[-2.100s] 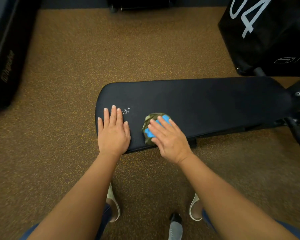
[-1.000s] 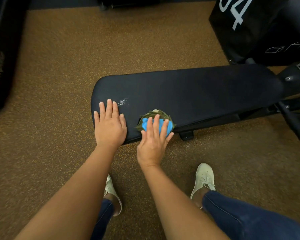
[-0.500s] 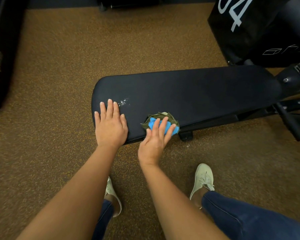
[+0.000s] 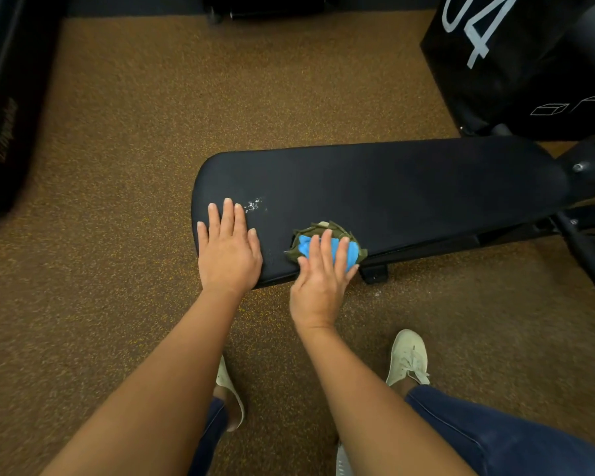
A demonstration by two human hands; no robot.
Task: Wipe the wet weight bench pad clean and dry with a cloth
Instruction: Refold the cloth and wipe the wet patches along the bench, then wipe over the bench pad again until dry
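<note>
Nearest: dark blue jeans (image 4: 495, 441), pale lace-up shoe (image 4: 407, 357) on the right, second pale shoe (image 4: 229, 389) partly hidden under the left forearm, both on the speckled brown rubber floor (image 4: 134, 139). Both bare forearms reach forward to the weight bench pad (image 4: 392, 187). Right hand (image 4: 320, 280): palm down, fingers straight and slightly fanned, pressing a wadded cloth (image 4: 305, 248), blue with olive-green edges, onto the pad's near edge; heel of the hand hangs off the edge. Left hand (image 4: 229, 250): flat on the pad near its rounded left end, fingers straight and close together, holding nothing. Cluster of water droplets (image 4: 255, 204) on the pad just past the left fingertips, apart from the cloth. Pad is black and runs left to right; black metal bench frame (image 4: 581, 228) shows at its right end. Beyond: black box with white "04" (image 4: 512, 63) at top right, dark padded equipment (image 4: 7, 97) along the left edge.
</note>
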